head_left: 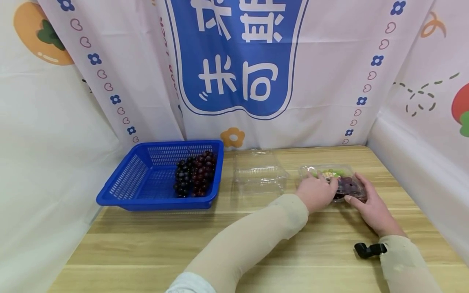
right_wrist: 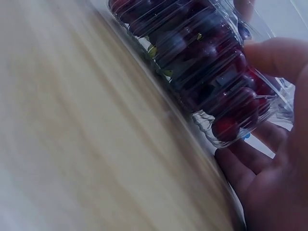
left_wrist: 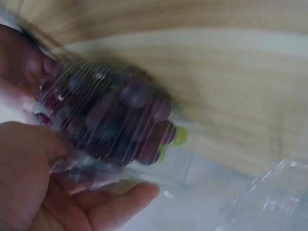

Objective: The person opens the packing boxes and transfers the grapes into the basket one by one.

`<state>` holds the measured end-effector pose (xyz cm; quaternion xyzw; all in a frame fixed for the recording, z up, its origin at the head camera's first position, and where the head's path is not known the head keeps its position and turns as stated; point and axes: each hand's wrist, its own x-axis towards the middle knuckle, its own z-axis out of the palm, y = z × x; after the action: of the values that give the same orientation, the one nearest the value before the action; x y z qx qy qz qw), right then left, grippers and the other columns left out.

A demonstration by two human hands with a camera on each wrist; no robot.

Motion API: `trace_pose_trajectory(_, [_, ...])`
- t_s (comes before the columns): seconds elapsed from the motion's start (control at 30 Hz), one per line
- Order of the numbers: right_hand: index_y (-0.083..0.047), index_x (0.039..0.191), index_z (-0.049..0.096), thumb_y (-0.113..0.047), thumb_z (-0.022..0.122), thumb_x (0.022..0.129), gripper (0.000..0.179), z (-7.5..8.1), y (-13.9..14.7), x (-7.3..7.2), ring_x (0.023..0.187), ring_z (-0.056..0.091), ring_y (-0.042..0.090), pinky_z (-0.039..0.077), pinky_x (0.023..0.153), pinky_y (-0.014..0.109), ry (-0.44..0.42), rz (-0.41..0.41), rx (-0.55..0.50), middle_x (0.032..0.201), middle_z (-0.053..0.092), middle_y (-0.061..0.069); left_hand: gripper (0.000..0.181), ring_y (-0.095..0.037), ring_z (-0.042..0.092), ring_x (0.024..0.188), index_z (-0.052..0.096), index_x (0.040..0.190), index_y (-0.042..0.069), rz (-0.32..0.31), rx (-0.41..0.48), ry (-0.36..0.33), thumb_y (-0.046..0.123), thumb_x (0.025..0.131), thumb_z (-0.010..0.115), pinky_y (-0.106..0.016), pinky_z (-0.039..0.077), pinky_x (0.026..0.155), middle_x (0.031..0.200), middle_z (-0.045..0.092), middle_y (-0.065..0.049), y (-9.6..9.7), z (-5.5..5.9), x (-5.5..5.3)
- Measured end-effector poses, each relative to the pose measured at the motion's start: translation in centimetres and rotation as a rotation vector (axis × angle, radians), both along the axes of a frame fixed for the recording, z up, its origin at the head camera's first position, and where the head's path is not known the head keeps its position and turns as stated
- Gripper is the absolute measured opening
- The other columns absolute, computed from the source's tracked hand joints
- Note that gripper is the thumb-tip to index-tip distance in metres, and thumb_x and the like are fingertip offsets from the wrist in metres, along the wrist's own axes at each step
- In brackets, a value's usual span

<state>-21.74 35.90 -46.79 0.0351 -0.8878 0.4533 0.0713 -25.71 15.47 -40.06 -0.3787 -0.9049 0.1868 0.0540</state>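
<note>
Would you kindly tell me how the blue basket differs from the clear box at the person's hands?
The blue basket has slotted, coloured walls, whereas the clear box is see-through. The basket is much larger than the box. No hand touches the basket, while the left hand and right hand are both on the box. Both contain dark grapes.

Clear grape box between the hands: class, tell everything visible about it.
The clear box, apparently plastic, has shiny ribbed walls and holds dark red-purple grapes; some green shows. It is toward the right of the wooden table; whether it is closed is unclear. The left hand's grip touches its top; the right hand's grip holds its right end.
</note>
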Motion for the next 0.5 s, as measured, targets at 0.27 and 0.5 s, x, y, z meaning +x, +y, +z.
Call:
trace_pose_trajectory(0.27, [-0.014,0.164,0.007,-0.031,0.061,0.101,0.085,-0.37,-0.17,0.05,0.138,0.021,0.063,0.018,0.106,0.077,0.029,0.020,0.024,0.162,0.015,0.032,0.049,-0.027,0.068,0.107,0.032,0.159,0.022,0.002,0.000,-0.009,0.029,0.112,0.026,-0.035,0.061,0.070,0.142,0.057,-0.013,0.20,0.62,0.40])
trace_pose_trajectory(0.5, [-0.012,0.164,0.007,-0.026,0.049,0.107,0.072,-0.64,-0.21,-0.10,0.143,0.015,0.059,0.010,0.113,0.070,0.052,0.040,-0.015,0.162,0.014,0.031,0.049,-0.028,0.068,0.107,0.032,0.160,0.021,0.021,0.004,-0.009,0.028,0.112,0.025,-0.037,0.061,0.073,0.140,0.059,-0.012,0.50,0.49,0.50])
